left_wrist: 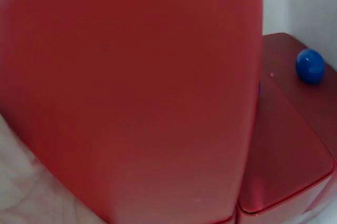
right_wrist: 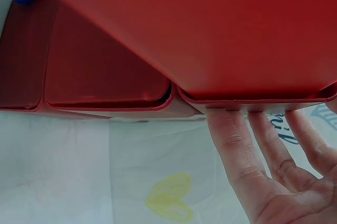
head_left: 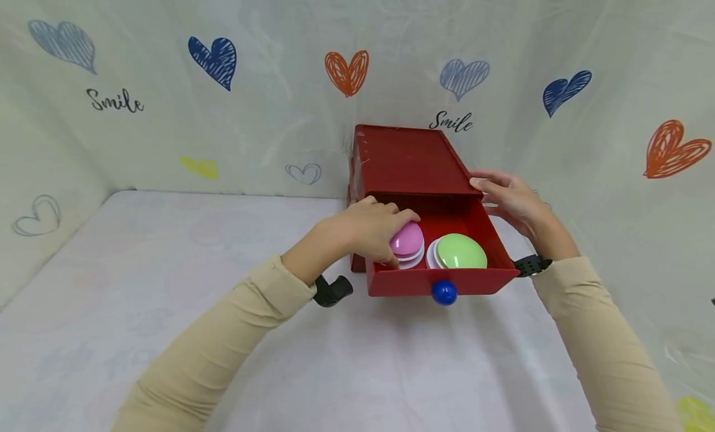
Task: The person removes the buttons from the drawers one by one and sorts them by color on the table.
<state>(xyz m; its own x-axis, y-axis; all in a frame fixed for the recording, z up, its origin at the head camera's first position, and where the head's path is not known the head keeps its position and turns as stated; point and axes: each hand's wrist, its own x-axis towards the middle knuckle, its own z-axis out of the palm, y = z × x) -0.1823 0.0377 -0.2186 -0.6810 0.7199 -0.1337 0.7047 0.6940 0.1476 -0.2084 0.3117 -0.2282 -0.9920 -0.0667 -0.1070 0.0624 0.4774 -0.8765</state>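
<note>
A red drawer cabinet [head_left: 413, 162] stands against the back curtain, its top drawer [head_left: 402, 287] pulled out, with a blue round knob [head_left: 444, 293] on the front. Inside sit two round, domed things with white layers under them: a pink one [head_left: 408, 238] on the left and a green one [head_left: 462, 252] on the right. My left hand [head_left: 365, 230] reaches over the drawer's left wall and grips the pink one, thumb towards the drawer front. With nearly straight fingers, my right hand [head_left: 516, 202] touches the cabinet's right side, also seen in the right wrist view.
Lower drawers with blue knobs [left_wrist: 309, 66] stay closed beneath the pulled-out one. A white cloth covers the table [head_left: 167, 308]. The curtain [head_left: 268, 109] behind carries printed hearts. Each wrist wears a black strap [head_left: 530, 265].
</note>
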